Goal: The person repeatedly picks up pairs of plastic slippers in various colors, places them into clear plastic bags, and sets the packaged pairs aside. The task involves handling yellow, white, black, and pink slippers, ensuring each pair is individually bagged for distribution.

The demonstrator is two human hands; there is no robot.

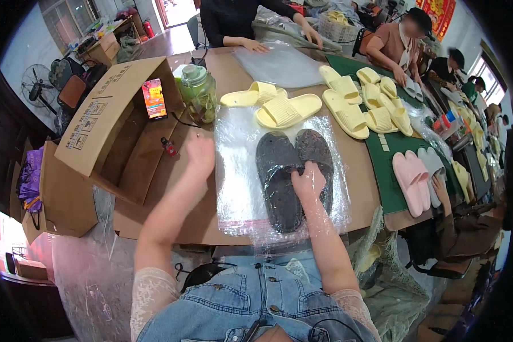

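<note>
A pair of dark grey slippers (281,196) lies on a stack of clear plastic bags (232,188) in front of me, soles down and toes pointing away. My right hand (309,179) reaches in through the near side of a clear bag (337,196) and grips the slippers where their straps meet. Shiny film covers my wrist and part of the slippers. My left hand (200,153) is closed just off the left edge of the bag stack; its curled fingers hide anything they may hold.
Yellow slippers (288,111) lie beyond the bags. A cardboard box (105,125) holding up a phone (154,98), a small dark bottle (169,147) and a green-lidded jar (197,94) stand left. Pink slippers (410,179) sit right. Co-workers' hands are across and along the table.
</note>
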